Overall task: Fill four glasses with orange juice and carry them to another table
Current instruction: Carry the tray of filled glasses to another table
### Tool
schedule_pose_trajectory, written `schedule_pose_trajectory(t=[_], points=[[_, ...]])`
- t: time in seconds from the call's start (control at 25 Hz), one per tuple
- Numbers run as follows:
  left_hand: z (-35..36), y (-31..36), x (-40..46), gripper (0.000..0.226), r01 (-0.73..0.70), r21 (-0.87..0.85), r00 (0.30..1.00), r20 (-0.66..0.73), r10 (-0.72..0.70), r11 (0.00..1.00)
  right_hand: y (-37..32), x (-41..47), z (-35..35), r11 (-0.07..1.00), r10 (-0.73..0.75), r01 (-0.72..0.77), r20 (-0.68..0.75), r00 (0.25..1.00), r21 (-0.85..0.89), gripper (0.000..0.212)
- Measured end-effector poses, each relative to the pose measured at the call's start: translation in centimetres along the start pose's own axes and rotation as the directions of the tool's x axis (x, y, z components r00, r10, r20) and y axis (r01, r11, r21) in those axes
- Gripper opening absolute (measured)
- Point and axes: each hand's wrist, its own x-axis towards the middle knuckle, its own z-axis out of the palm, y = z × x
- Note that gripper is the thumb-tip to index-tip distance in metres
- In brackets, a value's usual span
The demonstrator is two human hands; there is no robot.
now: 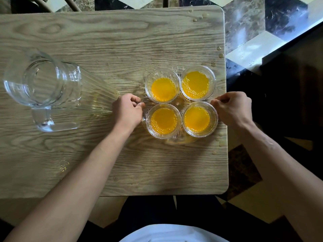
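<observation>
Head view, looking straight down: four clear glasses sit in a tight two-by-two cluster near the right edge of the tabletop [104,41], rims touching or nearly so. Each one holds bright orange juice with a ring of small bubbles round the edge: the far-left glass [162,85], the far-right glass [197,82], the near-left glass [163,121] and the near-right glass [200,119]. They stand on a clear tray [178,103] with a ribbed, sunburst pattern showing in the gap between them.

The left hand [127,110] is at the tray's left side, fingers curled in and gripping its rim. The right hand [233,109] is at the right side, fingers [215,102] curled and pinching the edge just beside the near-right glass.

Well apart on the left stands a big clear pitcher [43,84], smooth-walled with a thick handle, nothing visible inside it. The tabletop is pale wood grain with rounded corners, and small drops of liquid [220,53] dot its right edge. Patterned marble floor [244,32] shows beyond.
</observation>
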Motion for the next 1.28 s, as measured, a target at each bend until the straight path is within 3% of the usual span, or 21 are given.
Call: schedule_pose_trajectory(t=[0.52,0.84,1.12,1.28], points=[[-0.9,0.3,-1.2,0.01,-0.063,-0.032,0.997,-0.036,0.062,0.998,0.0,-0.7,-1.3,0.998,-0.058,0.058,-0.019,0.998,-0.004,0.014],[-2.1,0.3,-4.3,0.014,-0.024,-0.05,0.999,-0.03,0.022,0.998,0.1,-2.6,-2.7,0.996,-0.088,0.088,-0.031,0.996,0.006,0.013],[-2.5,-1.3,-9.5,0.009,0.058,-0.111,0.993,-0.098,-0.069,0.992,0.5,-4.7,-4.0,0.987,-0.155,0.154,0.034,0.987,0.035,0.009],[-2.3,-2.7,-12.7,0.01,0.103,-0.187,0.984,-0.125,-0.127,0.977,0.6,-5.7,-4.5,0.971,-0.234,0.239,0.113,0.966,-0.031,0.005]])
